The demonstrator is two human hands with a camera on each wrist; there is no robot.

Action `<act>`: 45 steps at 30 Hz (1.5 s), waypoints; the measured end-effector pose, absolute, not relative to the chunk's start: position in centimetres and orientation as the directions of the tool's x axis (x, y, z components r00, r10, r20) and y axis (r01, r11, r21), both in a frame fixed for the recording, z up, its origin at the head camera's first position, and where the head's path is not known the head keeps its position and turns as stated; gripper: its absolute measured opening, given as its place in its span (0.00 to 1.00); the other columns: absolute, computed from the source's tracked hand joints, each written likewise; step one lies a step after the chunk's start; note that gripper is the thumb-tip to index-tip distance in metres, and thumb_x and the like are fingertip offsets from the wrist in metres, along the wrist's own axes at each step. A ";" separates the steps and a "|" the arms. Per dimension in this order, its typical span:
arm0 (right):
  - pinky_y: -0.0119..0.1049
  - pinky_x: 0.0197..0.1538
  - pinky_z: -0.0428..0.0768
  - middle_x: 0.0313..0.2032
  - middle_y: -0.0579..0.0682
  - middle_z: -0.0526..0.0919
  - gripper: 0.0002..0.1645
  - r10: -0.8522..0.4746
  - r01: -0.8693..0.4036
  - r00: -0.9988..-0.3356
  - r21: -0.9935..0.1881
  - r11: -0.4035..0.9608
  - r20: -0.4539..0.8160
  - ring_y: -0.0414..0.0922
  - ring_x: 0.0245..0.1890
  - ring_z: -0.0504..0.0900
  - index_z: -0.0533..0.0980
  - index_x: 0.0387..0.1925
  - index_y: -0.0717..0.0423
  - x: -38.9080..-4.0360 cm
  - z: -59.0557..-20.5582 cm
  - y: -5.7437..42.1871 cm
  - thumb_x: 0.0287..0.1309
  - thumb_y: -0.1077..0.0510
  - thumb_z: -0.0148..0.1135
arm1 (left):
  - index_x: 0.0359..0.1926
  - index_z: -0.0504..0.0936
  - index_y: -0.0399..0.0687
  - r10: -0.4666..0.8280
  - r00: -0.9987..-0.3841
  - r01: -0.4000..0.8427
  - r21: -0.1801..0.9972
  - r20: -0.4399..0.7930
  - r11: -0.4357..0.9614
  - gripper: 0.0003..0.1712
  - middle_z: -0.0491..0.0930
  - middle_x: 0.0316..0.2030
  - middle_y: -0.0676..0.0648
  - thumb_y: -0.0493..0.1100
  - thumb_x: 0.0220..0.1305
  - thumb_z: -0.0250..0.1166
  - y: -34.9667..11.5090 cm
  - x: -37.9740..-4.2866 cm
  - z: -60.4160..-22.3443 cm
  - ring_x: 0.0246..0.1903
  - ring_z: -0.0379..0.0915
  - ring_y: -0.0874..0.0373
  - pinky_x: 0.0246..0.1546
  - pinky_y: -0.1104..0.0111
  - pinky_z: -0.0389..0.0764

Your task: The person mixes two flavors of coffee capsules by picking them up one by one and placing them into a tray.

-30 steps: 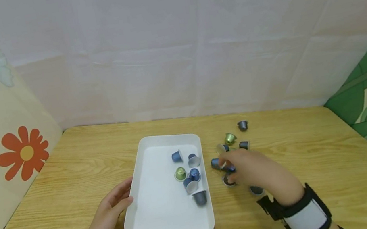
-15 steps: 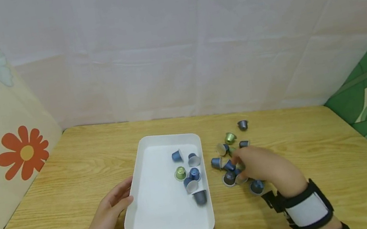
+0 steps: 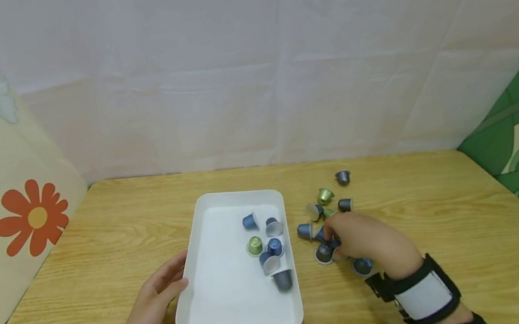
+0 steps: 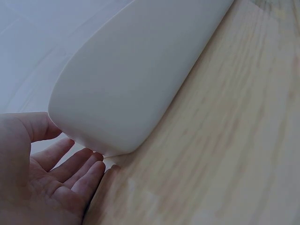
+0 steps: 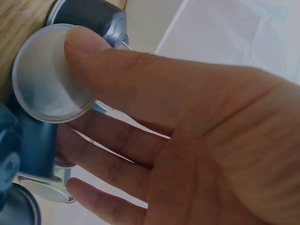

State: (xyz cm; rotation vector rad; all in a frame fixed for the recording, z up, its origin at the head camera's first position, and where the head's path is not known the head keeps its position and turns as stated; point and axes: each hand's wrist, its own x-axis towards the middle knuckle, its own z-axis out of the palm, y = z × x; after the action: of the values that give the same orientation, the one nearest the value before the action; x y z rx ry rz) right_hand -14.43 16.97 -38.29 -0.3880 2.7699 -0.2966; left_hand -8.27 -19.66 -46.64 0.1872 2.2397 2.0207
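My right hand (image 3: 363,236) is among a loose cluster of coffee capsules right of the tray. In the right wrist view, its thumb presses the silvery lid of one coffee capsule (image 5: 44,77), with fingers behind it; that capsule's body is mostly hidden. Close by lie a dark capsule (image 3: 324,254) and a blue capsule (image 3: 305,231). My left hand (image 3: 164,287) rests at the left wall of a white tray (image 3: 231,312), its fingers loosely extended. The left wrist view has the thumb and fingertips touching the tray's outside.
Inside the tray, several capsules lie toward its right side, among them a green capsule (image 3: 255,245) and a grey capsule (image 3: 283,280). Farther back on the wooden table (image 3: 428,202) are another green capsule (image 3: 325,195) and a dark one (image 3: 343,178). A pale cloth (image 3: 243,72) hangs behind.
My right hand first shifted right, off the blue capsules near the tray, then settled slightly lower around a pale-lidded capsule. The left hand and tray stay put.
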 end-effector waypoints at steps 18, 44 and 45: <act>0.46 0.43 0.81 0.39 0.51 0.83 0.16 -0.305 -0.238 -0.901 -0.237 0.942 -0.309 0.49 0.39 0.81 0.81 0.39 0.61 -14.7 -38.8 16.8 0.47 0.66 0.77 | 0.71 0.63 0.33 0.166 -0.986 -0.005 0.994 -0.023 0.110 0.31 0.67 0.67 0.34 0.39 0.72 0.58 -19.7 -8.3 -46.6 0.56 0.69 0.71 0.53 0.76 0.72; 0.49 0.45 0.80 0.45 0.55 0.83 0.15 -0.298 -0.217 -0.908 -0.278 0.936 -0.295 0.52 0.44 0.81 0.80 0.47 0.62 -14.2 -37.2 17.5 0.57 0.66 0.68 | 0.70 0.63 0.32 0.162 -0.987 0.002 0.994 -0.016 0.113 0.30 0.68 0.66 0.33 0.38 0.71 0.57 -19.6 -8.3 -46.5 0.55 0.70 0.71 0.53 0.76 0.73; 0.49 0.45 0.80 0.46 0.55 0.83 0.15 -0.301 -0.221 -0.908 -0.279 0.935 -0.291 0.52 0.44 0.81 0.80 0.47 0.62 -14.2 -37.1 17.5 0.57 0.67 0.68 | 0.71 0.63 0.32 0.163 -0.987 0.002 0.994 -0.017 0.112 0.30 0.68 0.66 0.33 0.38 0.71 0.57 -19.6 -8.3 -46.6 0.55 0.70 0.71 0.53 0.76 0.73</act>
State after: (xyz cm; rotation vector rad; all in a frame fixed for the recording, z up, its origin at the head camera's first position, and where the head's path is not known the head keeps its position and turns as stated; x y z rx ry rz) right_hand -14.17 17.48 -37.09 -0.3831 2.7586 -0.3433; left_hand -8.26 -19.62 -46.55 0.1672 2.2489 2.0093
